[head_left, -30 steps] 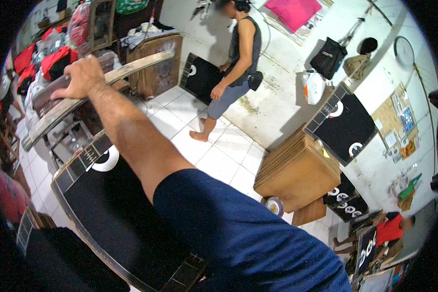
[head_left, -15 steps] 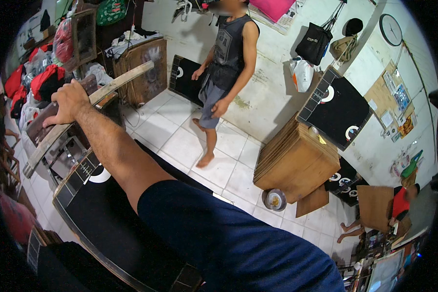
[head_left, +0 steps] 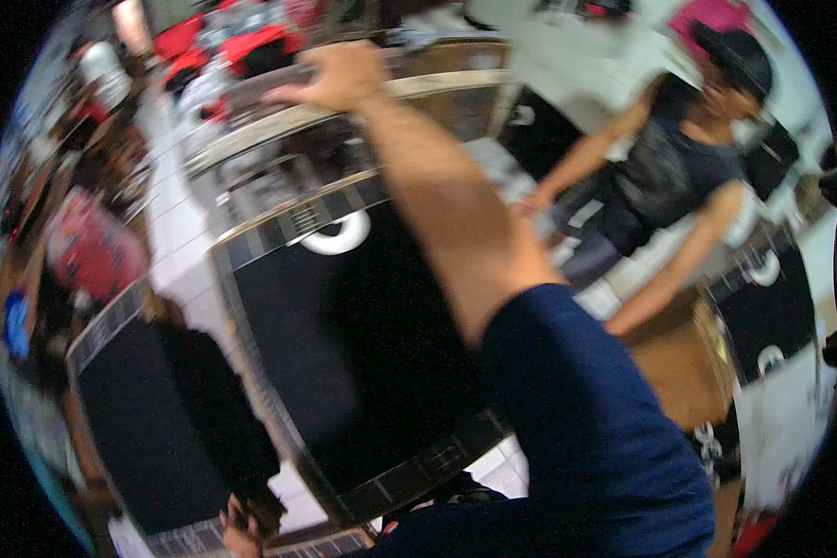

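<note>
My right hand [head_left: 344,76] comes in on a blue-sleeved arm and grips a wooden frame [head_left: 409,88], its thumb stretched along the near bar. The frame stands tilted beyond a large black board [head_left: 344,344], which has a white ring and a strip of pale lines at its far end. At the lower edge my left hand [head_left: 240,535] is partly seen, its fingers closed round something dark that I cannot make out. A second black board [head_left: 149,428] lies beside it on the left, with a dark shadow across it.
A person [head_left: 679,158] in a dark sleeveless top and cap leans at the right, one arm by a stack of brown boards [head_left: 684,372]. Another black board [head_left: 767,307] rests there. Red and clear bags [head_left: 260,51] are piled at the far left.
My view has swung left and down, bringing my left hand and the second black board into sight. My right hand stays on the frame. The other person has come closer and bends toward the brown boards.
</note>
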Demonstrator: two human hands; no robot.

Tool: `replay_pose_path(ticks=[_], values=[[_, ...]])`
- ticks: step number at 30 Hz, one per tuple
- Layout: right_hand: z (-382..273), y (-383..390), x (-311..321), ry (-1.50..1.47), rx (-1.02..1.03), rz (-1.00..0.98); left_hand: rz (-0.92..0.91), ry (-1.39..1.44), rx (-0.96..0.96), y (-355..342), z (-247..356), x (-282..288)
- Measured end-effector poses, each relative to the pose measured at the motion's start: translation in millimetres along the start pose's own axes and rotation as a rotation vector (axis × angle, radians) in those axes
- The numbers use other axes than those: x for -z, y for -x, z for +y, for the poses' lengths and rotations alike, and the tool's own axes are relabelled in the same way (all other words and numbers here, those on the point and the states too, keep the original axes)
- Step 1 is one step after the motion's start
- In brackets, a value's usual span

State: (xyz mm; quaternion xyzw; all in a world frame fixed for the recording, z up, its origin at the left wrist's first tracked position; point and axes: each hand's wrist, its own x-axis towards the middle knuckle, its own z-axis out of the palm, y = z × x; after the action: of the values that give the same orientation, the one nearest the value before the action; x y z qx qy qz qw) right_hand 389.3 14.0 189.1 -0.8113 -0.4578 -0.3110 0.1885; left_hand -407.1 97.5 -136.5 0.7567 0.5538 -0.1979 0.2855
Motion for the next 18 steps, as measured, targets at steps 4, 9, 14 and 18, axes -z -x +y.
replay_pose_path(ticks=[4,9,14,18], values=[[-7,-1,2,0.058,0.01,0.035,0.757,-0.229,-0.45,16,19,-7],[-5,-7,10,0.01,-0.119,-0.125,0.437,-0.225,-0.3,28,54,11],[-2,-10,2,0.042,-0.085,-0.025,0.345,-0.309,-0.324,62,142,11],[-7,-19,4,0.007,-0.123,-0.084,0.167,-0.052,-0.423,91,187,-13]])
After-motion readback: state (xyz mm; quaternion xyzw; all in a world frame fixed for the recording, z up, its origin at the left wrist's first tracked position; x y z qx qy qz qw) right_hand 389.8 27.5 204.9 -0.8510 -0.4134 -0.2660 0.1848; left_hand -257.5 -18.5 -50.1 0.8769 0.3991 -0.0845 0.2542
